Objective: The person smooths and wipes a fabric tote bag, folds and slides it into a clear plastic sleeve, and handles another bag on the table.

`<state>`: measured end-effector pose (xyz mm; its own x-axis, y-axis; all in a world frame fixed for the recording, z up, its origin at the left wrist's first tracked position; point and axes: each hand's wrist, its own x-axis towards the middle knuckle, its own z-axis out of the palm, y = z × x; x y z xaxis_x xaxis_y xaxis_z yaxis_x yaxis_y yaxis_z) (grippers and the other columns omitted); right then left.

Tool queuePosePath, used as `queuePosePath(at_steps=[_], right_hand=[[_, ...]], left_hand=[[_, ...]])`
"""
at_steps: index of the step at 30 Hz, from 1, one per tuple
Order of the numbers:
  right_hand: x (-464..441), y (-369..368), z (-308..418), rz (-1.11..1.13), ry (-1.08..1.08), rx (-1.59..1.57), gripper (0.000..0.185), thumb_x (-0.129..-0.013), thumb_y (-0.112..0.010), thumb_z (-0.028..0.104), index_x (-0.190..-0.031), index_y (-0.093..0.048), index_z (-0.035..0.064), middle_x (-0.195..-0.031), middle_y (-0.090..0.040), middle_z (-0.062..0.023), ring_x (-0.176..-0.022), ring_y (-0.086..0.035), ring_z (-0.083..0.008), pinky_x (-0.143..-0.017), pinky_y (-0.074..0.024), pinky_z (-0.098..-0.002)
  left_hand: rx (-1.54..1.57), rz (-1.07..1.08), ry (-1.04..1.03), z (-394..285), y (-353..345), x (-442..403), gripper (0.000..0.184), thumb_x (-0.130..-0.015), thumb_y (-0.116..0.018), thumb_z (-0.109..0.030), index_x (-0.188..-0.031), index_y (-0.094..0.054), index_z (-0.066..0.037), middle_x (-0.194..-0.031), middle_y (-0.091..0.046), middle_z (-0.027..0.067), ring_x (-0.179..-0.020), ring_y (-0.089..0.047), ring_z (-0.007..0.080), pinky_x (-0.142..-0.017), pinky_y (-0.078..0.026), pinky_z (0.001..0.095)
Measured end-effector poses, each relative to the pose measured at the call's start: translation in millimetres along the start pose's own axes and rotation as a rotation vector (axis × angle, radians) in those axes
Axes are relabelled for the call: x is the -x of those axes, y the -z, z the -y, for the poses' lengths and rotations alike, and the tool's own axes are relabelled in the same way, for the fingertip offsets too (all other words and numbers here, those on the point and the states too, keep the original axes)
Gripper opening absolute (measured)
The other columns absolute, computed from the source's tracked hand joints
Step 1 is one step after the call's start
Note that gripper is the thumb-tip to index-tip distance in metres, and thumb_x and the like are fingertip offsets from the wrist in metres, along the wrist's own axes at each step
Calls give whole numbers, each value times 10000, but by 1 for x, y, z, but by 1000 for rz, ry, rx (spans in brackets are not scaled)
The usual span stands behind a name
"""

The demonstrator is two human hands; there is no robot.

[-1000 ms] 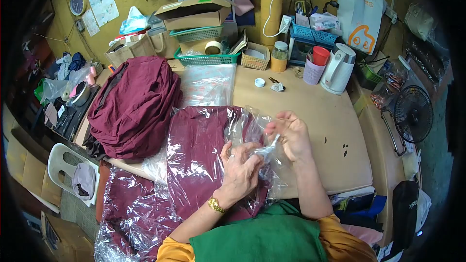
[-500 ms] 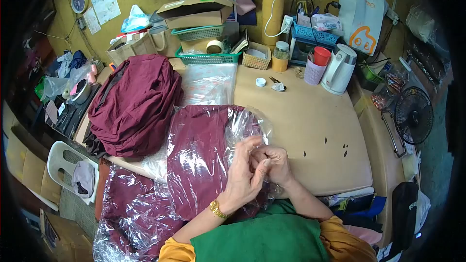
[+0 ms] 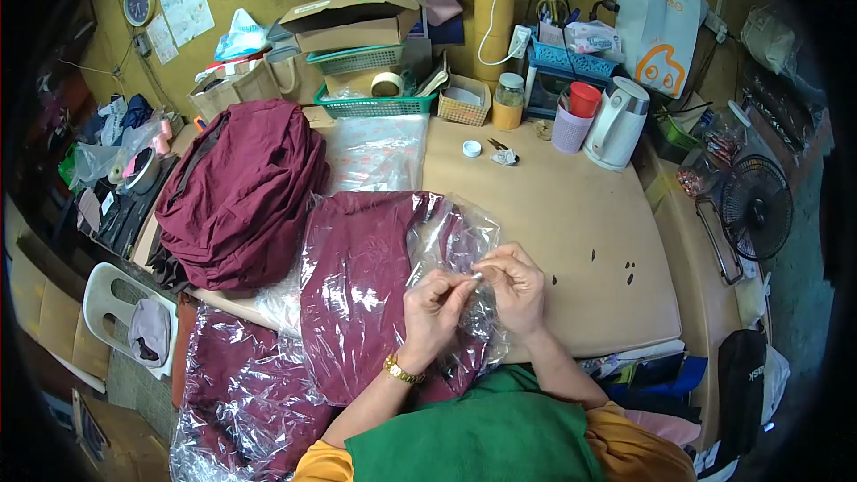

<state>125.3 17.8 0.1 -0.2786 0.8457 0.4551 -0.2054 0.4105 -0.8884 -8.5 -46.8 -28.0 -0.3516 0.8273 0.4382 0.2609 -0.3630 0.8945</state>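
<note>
My left hand (image 3: 432, 311), with a gold watch (image 3: 399, 369) on its wrist, is closed in a pinch. Facing it, my right hand (image 3: 512, 290) pinches too, and the fingertips of both meet at a small whitish piece (image 3: 478, 276), too small to name. Under them lies a folded maroon garment (image 3: 357, 281) in a clear plastic bag (image 3: 486, 223), its loose plastic bunched at the right side. A pile of unbagged maroon garments (image 3: 245, 192) stands to the left. Another bagged maroon bundle (image 3: 245, 393) sits lower, by the table's front edge.
Flat plastic bags (image 3: 379, 152) lie behind the garment. Small snips (image 3: 498, 145) and a white lid (image 3: 471, 149) are on the table (image 3: 571, 223). Farther back stand a jar (image 3: 509, 103), a purple cup (image 3: 571, 129), an electric kettle (image 3: 618, 125) and a green basket (image 3: 375, 105). A fan (image 3: 756, 207) is at right.
My hands have drawn apart from their overlapped position, the left slightly lower and the right outward. The whitish piece now shows between their fingertips. The view has shifted slightly.
</note>
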Motion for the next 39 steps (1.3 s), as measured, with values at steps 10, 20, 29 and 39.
queuePosePath(at_steps=[10, 20, 29, 39], right_hand=[[-17, 33, 52, 350, 383, 913, 118, -776, -751, 83, -841, -666, 35, -965, -631, -110, -828, -639, -274, -807, -484, -381], [-6, 4, 20, 107, -84, 176, 43, -835, -741, -20, -844, -700, -12, -835, -684, -74, -757, -640, -110, -630, -490, -238], [-2, 15, 38, 313, 236, 536, 116, -830, -710, -42, -941, -728, -12, -861, -648, -99, -729, -658, -204, -627, -511, -304], [-1, 29, 40, 482, 124, 482, 70, -854, -666, 16, -922, -682, 12, -818, -596, -113, -708, -624, -290, -620, -491, -374]], left_hand=[[-276, -24, -97, -18, 16, -10, 72, -858, -725, -6, -925, -709, 12, -791, -614, 63, -640, -616, 134, -585, -505, 261], [-357, 24, -270, -41, 10, -4, 164, -791, -743, -1, -950, -724, -30, -766, -613, 83, -653, -604, 208, -572, -472, 313], [-290, 39, -227, -40, 13, -3, 150, -784, -738, -10, -930, -704, -15, -773, -634, 89, -670, -626, 207, -592, -492, 309], [-332, 99, -221, -37, 10, 0, 144, -781, -716, -12, -922, -689, -22, -830, -645, 105, -721, -651, 234, -636, -522, 331]])
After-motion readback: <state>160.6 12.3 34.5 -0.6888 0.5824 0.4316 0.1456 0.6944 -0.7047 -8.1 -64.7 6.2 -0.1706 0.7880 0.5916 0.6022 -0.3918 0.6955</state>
